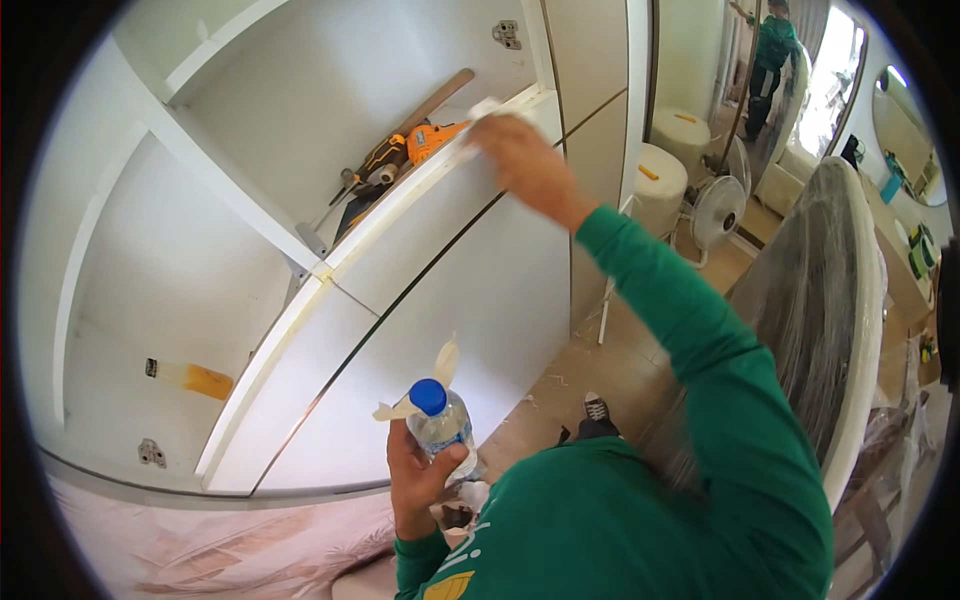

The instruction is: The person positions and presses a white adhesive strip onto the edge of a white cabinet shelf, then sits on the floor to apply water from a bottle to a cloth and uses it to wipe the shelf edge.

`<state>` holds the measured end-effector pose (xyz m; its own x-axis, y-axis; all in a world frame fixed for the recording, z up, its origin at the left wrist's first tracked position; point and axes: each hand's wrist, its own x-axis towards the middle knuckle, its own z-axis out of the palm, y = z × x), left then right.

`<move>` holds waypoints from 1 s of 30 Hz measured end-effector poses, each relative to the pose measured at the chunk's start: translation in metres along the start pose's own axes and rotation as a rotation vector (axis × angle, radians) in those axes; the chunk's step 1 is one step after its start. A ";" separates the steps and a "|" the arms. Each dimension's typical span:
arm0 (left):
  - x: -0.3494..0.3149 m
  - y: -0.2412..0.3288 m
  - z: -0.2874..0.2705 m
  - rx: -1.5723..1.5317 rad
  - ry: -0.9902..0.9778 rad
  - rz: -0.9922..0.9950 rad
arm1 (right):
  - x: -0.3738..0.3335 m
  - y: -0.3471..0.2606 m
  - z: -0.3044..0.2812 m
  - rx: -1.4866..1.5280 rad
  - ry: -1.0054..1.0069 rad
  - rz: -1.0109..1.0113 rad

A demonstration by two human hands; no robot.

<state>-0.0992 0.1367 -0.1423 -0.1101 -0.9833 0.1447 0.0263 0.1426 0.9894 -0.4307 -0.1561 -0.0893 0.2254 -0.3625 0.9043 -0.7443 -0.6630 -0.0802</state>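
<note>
My left hand [412, 485] grips a clear plastic bottle [452, 425] with a blue cap, low in front of the white cabinet. Pale strips, like pieces of tape [447, 362], stick out by the bottle's neck. Farther up, my right hand [530, 168] presses a crumpled white cloth or tissue [487, 106] onto the front edge [395, 210] of the cabinet shelf. Its fingers are bent over the wad, and slight blur hides their tips. Yellowish residue marks parts of that edge near the divider.
An orange power tool [432, 138], a screwdriver and other tools lie inside the upper compartment. A bottle of amber liquid [195, 379] lies in the lower one. To the right stand a plastic-wrapped round-edged panel [800, 300], a fan [717, 212] and a white stool [657, 190].
</note>
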 end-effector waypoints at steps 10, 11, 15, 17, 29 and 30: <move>-0.014 -0.008 -0.006 -0.070 0.066 -0.033 | 0.003 -0.057 0.002 -0.022 -0.128 0.057; -0.012 -0.008 -0.009 -0.058 0.057 -0.029 | 0.003 -0.041 0.002 -0.025 -0.060 0.012; -0.016 -0.006 -0.008 -0.057 0.049 -0.013 | 0.013 0.060 -0.027 -0.160 -0.101 0.253; -0.016 -0.005 -0.013 -0.065 0.059 -0.011 | 0.016 0.048 -0.023 -0.191 -0.129 0.271; -0.006 -0.016 -0.012 -0.094 0.005 0.027 | 0.019 0.084 -0.044 -0.369 -0.231 0.286; -0.007 -0.019 -0.011 -0.107 0.022 0.028 | 0.020 0.084 -0.043 -0.385 -0.243 0.267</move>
<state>-0.0882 0.1399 -0.1623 -0.0863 -0.9815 0.1710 0.1350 0.1585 0.9781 -0.5160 -0.1907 -0.0598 0.1012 -0.6576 0.7466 -0.9626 -0.2543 -0.0935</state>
